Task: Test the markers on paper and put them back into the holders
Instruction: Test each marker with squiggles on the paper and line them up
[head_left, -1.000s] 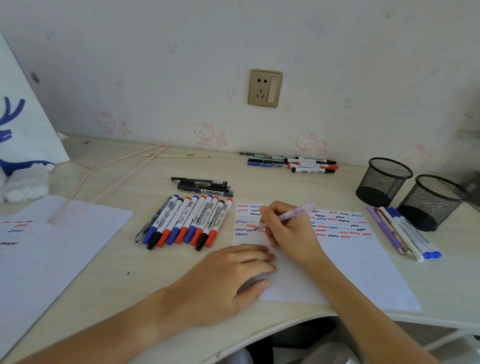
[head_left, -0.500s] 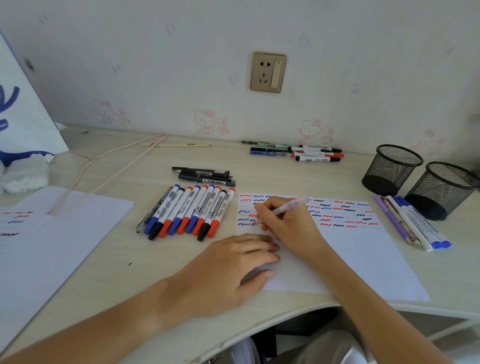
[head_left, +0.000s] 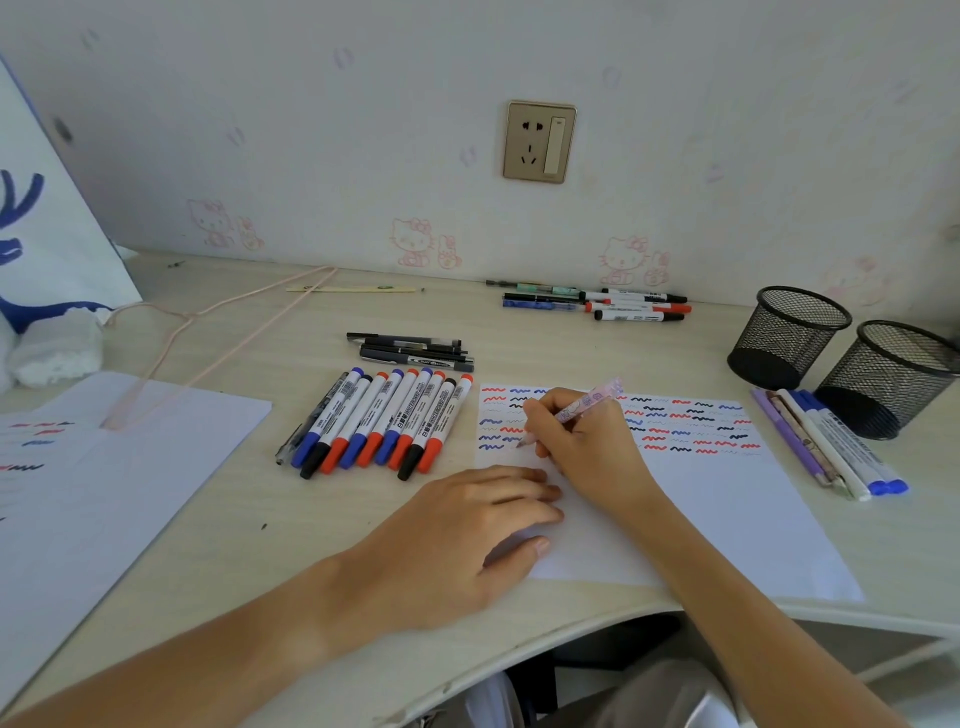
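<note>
Pink patterned pen (head_left: 582, 408) sits in the right hand (head_left: 587, 447), pinched in a writing grip, tip down on the white sheet of paper (head_left: 727, 509) near its left edge — just under the rows of red, blue and black squiggles (head_left: 680, 423). Against the frames of the last second, the tip has barely shifted: same spot at the left end of the lowest rows, same tilt of the barrel. Most of the apparent motion is the camera's. Left hand (head_left: 467, 535) lies flat, fingers straight, pressing the sheet's near left corner to the pale wooden desk (head_left: 291, 545), unchanged.

Judgement — the test stroke with this pen is under way or just starting; any mark it leaves is too faint to read.

Two black mesh holders (head_left: 789, 335) stand at the far right, nothing visible inside. Tested pens (head_left: 831, 447) lie beside them; row of capped whiteboard markers (head_left: 379, 421) lies left of the sheet. Returning to the holders is not yet begun.
</note>
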